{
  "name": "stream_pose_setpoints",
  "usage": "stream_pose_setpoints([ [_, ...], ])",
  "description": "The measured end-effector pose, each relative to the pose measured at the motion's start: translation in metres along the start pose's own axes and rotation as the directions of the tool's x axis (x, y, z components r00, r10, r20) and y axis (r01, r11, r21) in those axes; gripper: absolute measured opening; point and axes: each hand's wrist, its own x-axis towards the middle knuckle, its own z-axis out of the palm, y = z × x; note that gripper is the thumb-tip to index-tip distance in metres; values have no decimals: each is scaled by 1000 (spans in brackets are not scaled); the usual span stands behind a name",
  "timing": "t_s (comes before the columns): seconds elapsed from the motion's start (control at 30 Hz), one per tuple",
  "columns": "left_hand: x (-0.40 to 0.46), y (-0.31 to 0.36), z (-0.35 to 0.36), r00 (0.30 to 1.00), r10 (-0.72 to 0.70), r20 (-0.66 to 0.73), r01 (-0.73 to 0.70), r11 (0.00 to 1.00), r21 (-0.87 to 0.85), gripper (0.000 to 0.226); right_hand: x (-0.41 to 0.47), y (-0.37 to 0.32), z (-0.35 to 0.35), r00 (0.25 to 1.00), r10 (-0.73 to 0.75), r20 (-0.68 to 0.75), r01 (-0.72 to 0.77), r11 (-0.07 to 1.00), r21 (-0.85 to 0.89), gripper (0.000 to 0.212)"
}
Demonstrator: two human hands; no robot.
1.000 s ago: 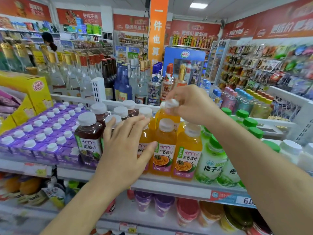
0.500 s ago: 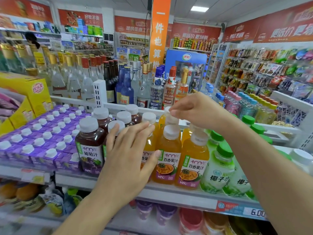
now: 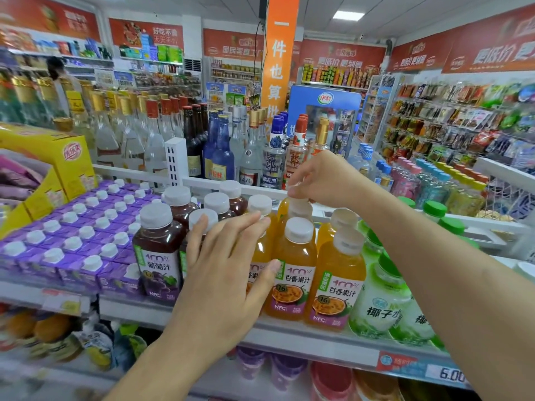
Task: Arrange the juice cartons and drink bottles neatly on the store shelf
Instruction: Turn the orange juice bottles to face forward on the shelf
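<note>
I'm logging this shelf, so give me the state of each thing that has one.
Left hand: open, fingers spread against the front bottles.
Right hand: pinching the cap of a rear orange bottle.
Front orange bottles: upright, capped.
Grape bottles: upright, capped.
Purple cartons: packed in rows, capped.

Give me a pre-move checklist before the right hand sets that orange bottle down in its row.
1. Right hand grips the back orange juice bottle by its cap: ok.
2. Left hand flat against the front bottles, steadying them: ok.
3. Front orange juice bottles upright, labels forward: ok.
4. Grape juice bottle upright: ok.
5. Held bottle's base seated on the shelf: cannot tell, hidden.
</note>
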Motion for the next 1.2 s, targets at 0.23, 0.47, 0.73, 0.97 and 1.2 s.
stream_pose_setpoints([
  [0.23, 0, 2, -4, 1000, -13, 15, 13, 1000, -23, 56, -29, -11, -27, 954, 44, -296, -9, 993, 117, 17],
  [0.47, 9, 16, -28, 997, -19, -81, 5, 986, -166, 65, -77, -39, -63, 773, 10, -634, 249, 915, 318, 17],
  [0.73, 15, 48, -83, 995, -28, -92, 4, 968, -253, 78, -139, -63, -66, 784, -111, -611, 455, 772, 443, 10],
  [0.97, -55, 54, -66, 925, -234, 299, 373, 713, -594, 56, -185, -65, -6, 930, -51, -365, 284, 731, 621, 9],
  [1.2, -115, 58, -46, 810, -426, 402, 579, 476, -662, 52, -240, -61, 68, 988, 38, -151, 105, 552, 827, 41],
])
